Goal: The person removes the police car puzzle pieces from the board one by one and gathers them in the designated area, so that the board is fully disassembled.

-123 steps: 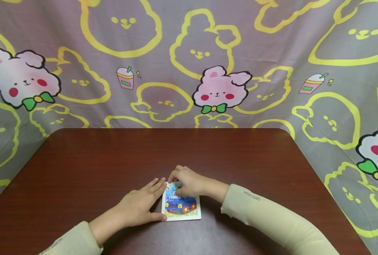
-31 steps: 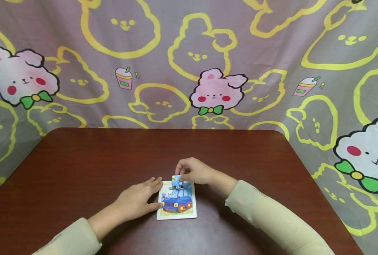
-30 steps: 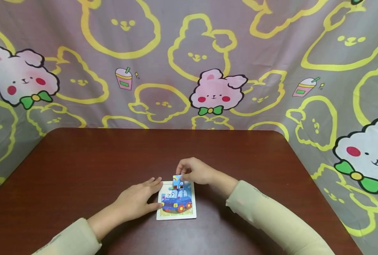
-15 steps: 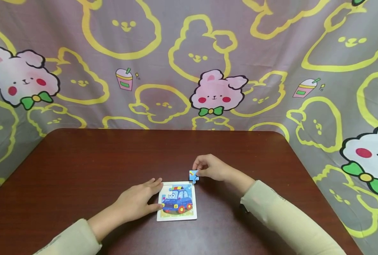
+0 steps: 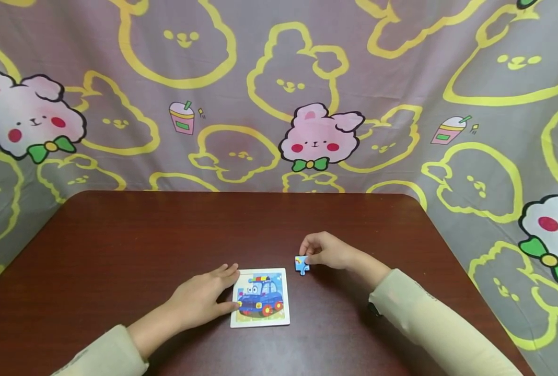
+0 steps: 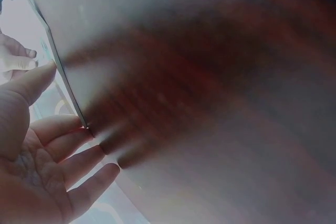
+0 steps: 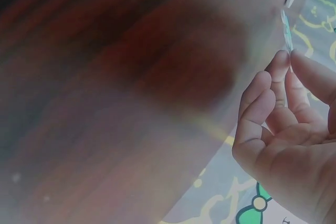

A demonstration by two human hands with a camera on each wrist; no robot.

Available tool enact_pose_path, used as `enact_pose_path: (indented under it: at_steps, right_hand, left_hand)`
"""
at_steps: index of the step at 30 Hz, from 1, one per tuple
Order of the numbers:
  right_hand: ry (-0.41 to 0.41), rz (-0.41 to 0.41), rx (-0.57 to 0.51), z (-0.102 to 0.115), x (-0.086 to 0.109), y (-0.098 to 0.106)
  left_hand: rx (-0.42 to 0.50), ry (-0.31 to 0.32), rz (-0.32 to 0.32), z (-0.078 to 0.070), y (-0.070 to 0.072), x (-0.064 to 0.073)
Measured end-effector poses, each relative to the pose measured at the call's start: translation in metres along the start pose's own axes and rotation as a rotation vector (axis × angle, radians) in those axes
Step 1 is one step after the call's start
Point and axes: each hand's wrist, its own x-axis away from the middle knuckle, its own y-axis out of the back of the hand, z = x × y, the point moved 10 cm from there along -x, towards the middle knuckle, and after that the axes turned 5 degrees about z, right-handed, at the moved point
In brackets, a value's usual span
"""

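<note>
A jigsaw puzzle in a white frame (image 5: 286, 298) lies on the table, showing a blue cartoon car. Its upper-left corner is a pale bare patch. My left hand (image 5: 201, 296) lies along the frame's left side, thumb and fingertips at the edge; in the left wrist view the fingers of this hand (image 6: 50, 156) are spread and nearly straight. Just right of the frame's upper corner, my right hand (image 5: 329, 251) pinches a light-blue puzzle piece (image 5: 301, 264) with a bit of rainbow on it. The right wrist view shows that piece (image 7: 286, 31) edge-on between thumb and index finger.
The dark reddish-brown wooden table (image 5: 166, 230) has rounded far corners. Behind it and along the sides hangs a grey cloth (image 5: 241, 99) printed with rabbits, drink cups and yellow outlines.
My right hand has lifted the puzzle piece out of the upper-left part of the puzzle and carried it right, past the frame. My left hand has stayed at the left edge.
</note>
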Motion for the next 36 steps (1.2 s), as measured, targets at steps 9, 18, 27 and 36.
enact_pose_path:
  at_steps: [9, 18, 27, 36]
  right_hand:
    - [0.005, 0.0, 0.048, -0.011, 0.003, 0.007]
    - [0.022, -0.023, 0.053, -0.018, 0.006, 0.017]
    - [0.1, 0.05, 0.036, 0.016, -0.006, -0.008]
    - [0.162, 0.187, 0.152, 0.054, -0.027, -0.049]
  left_hand:
    - [0.005, -0.006, 0.002, 0.0, -0.001, 0.0]
    - [-0.001, -0.008, 0.001, 0.001, -0.001, 0.0]
    - [-0.01, -0.007, -0.009, 0.001, 0.0, 0.0]
    - [0.003, -0.003, 0.003, 0.0, 0.0, -0.001]
